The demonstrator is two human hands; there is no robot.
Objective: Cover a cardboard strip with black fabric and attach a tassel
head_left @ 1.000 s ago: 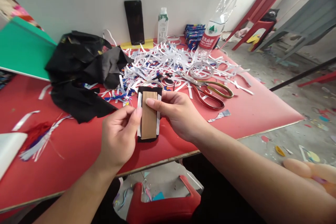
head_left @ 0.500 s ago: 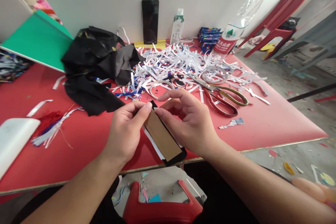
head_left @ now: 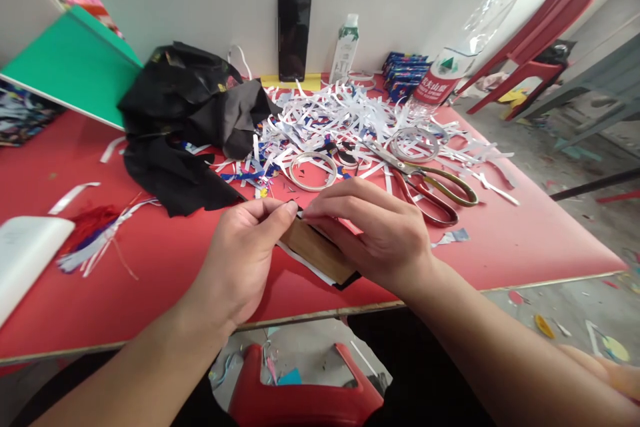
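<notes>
Both hands held a brown card strip (head_left: 320,251) low over the desk (head_left: 165,280), left hand (head_left: 240,257) and right hand (head_left: 377,233) fingers pinching its twelve-o'clock end, apparently mid-wrapping; the next move likely called for a firm crease.

Between the fingertips of the left hand (head_left: 240,260) and the right hand (head_left: 380,237) sits a tan cardboard piece (head_left: 317,250), edged in white with a black backing showing under it. Below the fingers spreads the plain red table (head_left: 160,280). Just beyond the fingertips lies a heap of white paper strips (head_left: 340,117) flecked with blue, and a pale translucent tape ring (head_left: 313,170). Right of the right hand's fingers lie scissors (head_left: 425,180) with one dark red handle and one olive-gold handle. Up and left of the left hand's fingers is black cloth (head_left: 185,120), then a green board (head_left: 70,67).
</notes>
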